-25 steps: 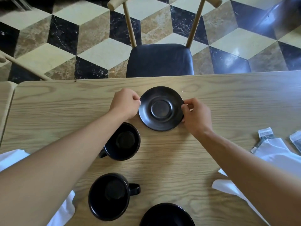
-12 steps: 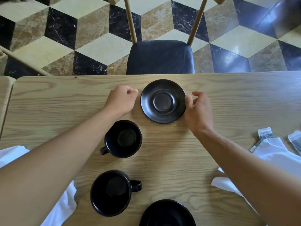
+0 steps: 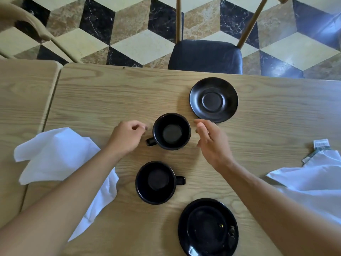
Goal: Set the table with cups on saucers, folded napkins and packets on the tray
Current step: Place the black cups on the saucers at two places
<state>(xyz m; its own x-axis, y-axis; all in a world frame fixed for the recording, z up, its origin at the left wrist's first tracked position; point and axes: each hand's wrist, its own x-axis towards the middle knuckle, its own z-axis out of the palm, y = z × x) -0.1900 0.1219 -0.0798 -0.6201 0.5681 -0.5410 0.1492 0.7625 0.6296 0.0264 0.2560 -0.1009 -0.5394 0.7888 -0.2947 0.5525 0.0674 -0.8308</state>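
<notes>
A black saucer (image 3: 213, 99) lies alone near the table's far edge. Just in front of it stands an empty black cup (image 3: 172, 131), handle pointing lower left. My left hand (image 3: 127, 137) hovers at the cup's left with fingers loosely curled, holding nothing. My right hand (image 3: 210, 141) sits at the cup's right, fingers relaxed, not touching it. A second black cup (image 3: 156, 182) stands nearer me, handle to the right. Another black saucer (image 3: 208, 227) lies at the near edge. White napkins lie unfolded at left (image 3: 55, 154) and right (image 3: 310, 183). Packets (image 3: 321, 145) peek out beside the right napkin.
The wooden table (image 3: 110, 100) meets a second table (image 3: 24, 100) on the left. A chair with a dark seat (image 3: 204, 56) is tucked in at the far side. Patterned tile floor lies beyond.
Both hands let go of the far saucer and drew back toward me. They now flank the nearer of the far cup's sides. The camera view shifted right.
</notes>
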